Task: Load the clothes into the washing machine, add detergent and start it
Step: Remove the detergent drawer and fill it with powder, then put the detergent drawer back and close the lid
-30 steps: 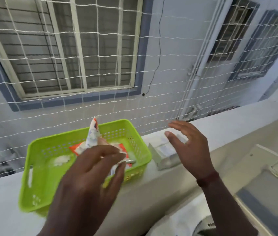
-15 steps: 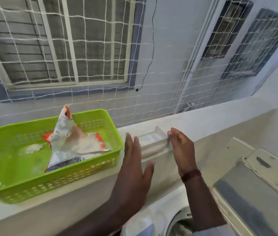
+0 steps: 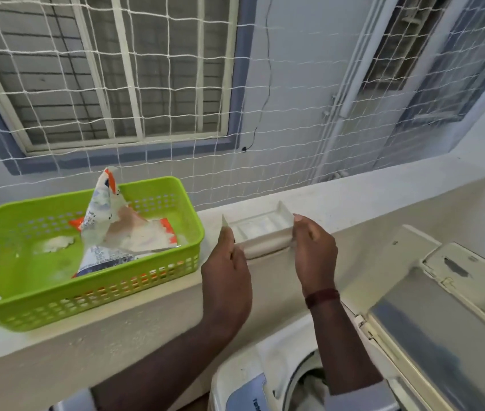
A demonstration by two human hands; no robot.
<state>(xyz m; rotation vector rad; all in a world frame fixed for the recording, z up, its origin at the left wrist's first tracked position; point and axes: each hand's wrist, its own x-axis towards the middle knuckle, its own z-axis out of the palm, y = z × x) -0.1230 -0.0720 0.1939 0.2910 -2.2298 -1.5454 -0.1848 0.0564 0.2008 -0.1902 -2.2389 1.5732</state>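
Observation:
A white detergent drawer tray (image 3: 260, 231) with white powder in it sits on the ledge. My left hand (image 3: 226, 268) grips its left end and my right hand (image 3: 313, 252) grips its right end. To the left, a torn detergent packet (image 3: 116, 223) lies in a lime green basket (image 3: 27, 295) with spilled powder. The top-loading washing machine (image 3: 253, 387) is at the bottom, its lid (image 3: 431, 330) raised at the right, with clothes just visible in the drum (image 3: 309, 384).
The cream ledge (image 3: 368, 197) runs left to right in front of me. Behind it a white net (image 3: 205, 114) covers the opening, with barred windows and a drainpipe beyond. A red band is on my right wrist.
My left hand has let go of the detergent packet, which now rests in the basket, and moved right. Both hands have closed on the ends of the drawer tray.

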